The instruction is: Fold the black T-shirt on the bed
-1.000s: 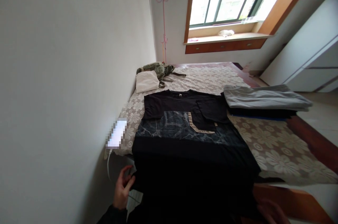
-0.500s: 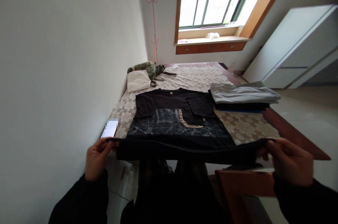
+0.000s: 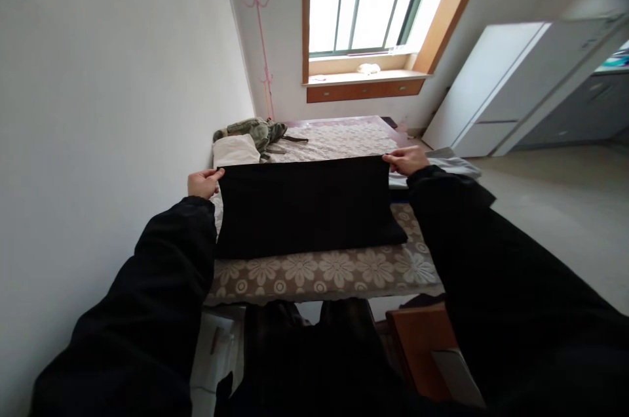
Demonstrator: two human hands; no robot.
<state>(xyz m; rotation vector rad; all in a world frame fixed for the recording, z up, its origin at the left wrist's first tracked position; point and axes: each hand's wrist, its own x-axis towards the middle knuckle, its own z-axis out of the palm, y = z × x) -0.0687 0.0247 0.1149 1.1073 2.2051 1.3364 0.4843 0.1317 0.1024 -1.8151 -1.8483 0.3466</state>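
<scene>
Both arms stretch out over the bed (image 3: 324,269). The left hand (image 3: 202,183) pinches the far left corner of a black shirt (image 3: 304,204), and the right hand (image 3: 407,160) pinches the far right corner, each closed on the cloth. The shirt lies folded over itself on the flowered bedspread, its far edge pulled straight between the hands. Beyond it sit a white pillow (image 3: 234,149) and a green bundle (image 3: 255,130). A grey folded stack (image 3: 455,164) lies just beside the right hand.
</scene>
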